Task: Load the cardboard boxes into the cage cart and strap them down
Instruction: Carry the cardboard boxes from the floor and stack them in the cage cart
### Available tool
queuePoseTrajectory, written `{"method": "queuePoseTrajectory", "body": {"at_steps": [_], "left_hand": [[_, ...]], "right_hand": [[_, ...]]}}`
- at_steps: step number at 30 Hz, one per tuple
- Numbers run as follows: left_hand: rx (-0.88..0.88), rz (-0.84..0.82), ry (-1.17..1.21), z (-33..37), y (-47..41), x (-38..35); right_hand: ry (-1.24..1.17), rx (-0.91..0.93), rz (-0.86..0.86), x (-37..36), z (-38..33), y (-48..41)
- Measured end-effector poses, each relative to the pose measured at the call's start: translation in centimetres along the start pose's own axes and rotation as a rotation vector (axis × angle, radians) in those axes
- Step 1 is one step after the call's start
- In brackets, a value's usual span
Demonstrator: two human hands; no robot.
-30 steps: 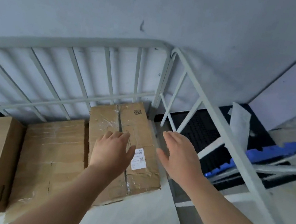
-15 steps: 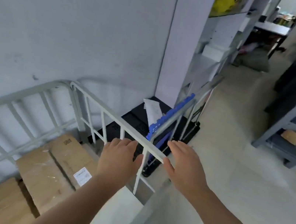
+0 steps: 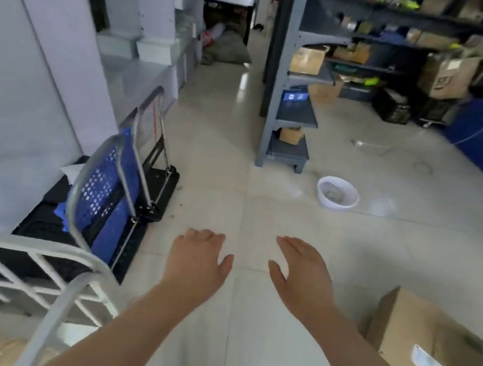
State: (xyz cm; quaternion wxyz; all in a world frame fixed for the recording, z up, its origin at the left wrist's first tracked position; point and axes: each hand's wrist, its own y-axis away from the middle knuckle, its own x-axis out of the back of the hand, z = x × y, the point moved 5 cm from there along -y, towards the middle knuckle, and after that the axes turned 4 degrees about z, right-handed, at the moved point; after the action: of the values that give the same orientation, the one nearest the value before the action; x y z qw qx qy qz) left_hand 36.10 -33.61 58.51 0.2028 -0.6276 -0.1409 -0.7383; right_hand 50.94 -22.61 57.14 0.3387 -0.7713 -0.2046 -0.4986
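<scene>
Floor (image 3: 291,222) lies under the left hand (image 3: 199,260) and right hand (image 3: 303,276), each with wide, empty grip, while one box (image 3: 423,347) stands on it near the right arm and the cart (image 3: 34,246) is at left.

Left hand (image 3: 199,258) and right hand (image 3: 303,271) are extended over the floor tiles, palms down, fingers straight, holding nothing. A labelled cardboard box (image 3: 417,340) stands on the floor, right of the right hand. The cage cart (image 3: 33,251) rail lies left of the left hand. A blue folded trolley (image 3: 106,190) stands beyond that rail. A white bowl (image 3: 338,193) sits well ahead of the right hand.
</scene>
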Motion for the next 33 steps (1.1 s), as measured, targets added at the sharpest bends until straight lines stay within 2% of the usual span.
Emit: {"method": "queuePoseTrajectory", "body": {"at_steps": [7, 11, 16, 27, 33], "left_hand": [[-0.244, -0.077, -0.007, 18.0, -3.7, -5.4], [-0.380, -0.144, 0.004, 26.8, -4.4, -9.5], [-0.498, -0.235, 0.030, 34.6, -4.6, -14.5], [-0.692, -0.373, 0.033, 46.1, -7.6, -23.8], [-0.793, -0.436, 0.047, 53.0, -7.9, -28.0]], "right_hand": [[0.102, -0.277, -0.037, 4.5, 17.6, 7.4], [0.066, -0.439, -0.045, 6.5, 25.6, 11.8], [0.159, -0.599, 0.040, 8.5, 31.9, 17.1], [0.043, -1.122, 0.030, 6.7, 42.9, 24.8], [0.049, -1.288, 0.067, 6.5, 48.1, 28.4]]}}
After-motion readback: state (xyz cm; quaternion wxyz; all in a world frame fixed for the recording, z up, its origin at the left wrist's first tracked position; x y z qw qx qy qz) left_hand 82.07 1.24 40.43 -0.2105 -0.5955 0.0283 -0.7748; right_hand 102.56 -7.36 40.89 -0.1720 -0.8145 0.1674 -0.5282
